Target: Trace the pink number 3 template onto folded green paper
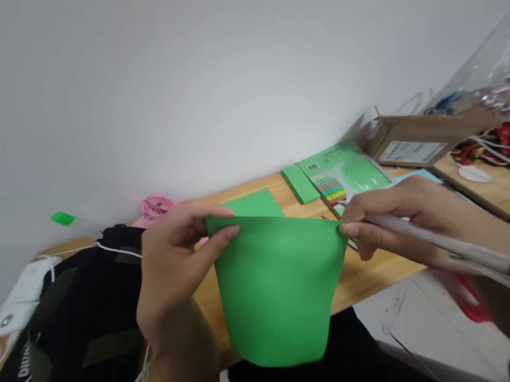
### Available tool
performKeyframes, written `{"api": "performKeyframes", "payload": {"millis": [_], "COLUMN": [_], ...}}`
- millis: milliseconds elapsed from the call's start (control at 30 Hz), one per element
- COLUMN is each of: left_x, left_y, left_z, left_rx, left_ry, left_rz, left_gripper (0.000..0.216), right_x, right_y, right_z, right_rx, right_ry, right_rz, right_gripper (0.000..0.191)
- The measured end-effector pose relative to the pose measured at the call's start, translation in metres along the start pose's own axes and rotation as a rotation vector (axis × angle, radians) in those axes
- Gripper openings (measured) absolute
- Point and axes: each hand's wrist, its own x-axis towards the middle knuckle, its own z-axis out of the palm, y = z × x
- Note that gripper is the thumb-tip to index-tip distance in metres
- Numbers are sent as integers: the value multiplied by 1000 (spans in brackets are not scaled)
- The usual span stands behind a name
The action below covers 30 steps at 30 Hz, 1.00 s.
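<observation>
A green sheet of paper hangs between my hands, curving down over the table's front edge and my lap. My left hand pinches its upper left corner between thumb and fingers. At the upper right corner, my right hand has thumb and forefinger closed on the sheet. A clear-barrelled pen also rests in the right hand, slanting back over the wrist. Behind the held sheet, another green paper lies on the wooden table, partly hidden.
A folded green strip lies beside a coloured-paper pack. Farther right are a cardboard box and a clear plastic bag. Crumpled pink paper sits at the back left, near black fabric, a cable and a white power strip.
</observation>
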Motion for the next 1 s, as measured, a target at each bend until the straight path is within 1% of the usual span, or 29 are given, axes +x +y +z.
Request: {"api": "performKeyframes", "payload": {"millis": [67,167,233,300,367,433,500,533,567,633,700,733,767,800,867,933,1000], "left_x": [11,28,34,32,23,9,-4,-11,-17,-32,-54,-69,-86,-105,-141,-166,-177], "left_y": [-4,-15,-24,-33,-41,-49,-54,-54,-53,-44,-27,-16,-7,2,10,7,-6], "left_z": [6,25,45,70,96,121,141,149,155,162,162,161,160,159,158,159,160], "left_rx": [11,48,70,87,85,111,228,321,419,553,655,783,871,911,943,941,943], "left_ry": [-195,-567,-784,-973,-1121,-1199,-1257,-1265,-1248,-1173,-1091,-1063,-1072,-1102,-1076,-1055,-1014], "left_rz": [-71,-185,-192,-151,-126,-100,-69,-50,-34,-17,24,112,186,259,346,333,256], "left_gripper": [12,12,11,12,16,19,21,24,27,34,33,31,32,32,38,42,46], "right_x": [-15,-46,-71,-95,-117,-135,-148,-153,-156,-159,-158,-157,-156,-154,-151,-147,-145], "right_y": [17,36,40,38,36,39,49,55,62,76,86,90,92,94,97,99,100], "right_z": [21,64,92,117,138,156,170,175,180,187,191,192,193,193,194,194,194], "right_rx": [153,414,558,674,746,775,787,795,810,860,909,926,936,942,959,978,1000], "right_ry": [48,120,198,283,381,461,503,518,528,542,545,545,542,538,532,522,515], "right_rz": [174,419,579,722,853,960,1017,1022,1021,1013,1004,999,992,984,967,952,942], "right_gripper": [35,35,33,35,36,37,38,39,39,39,38,38,38,38,39,38,36]}}
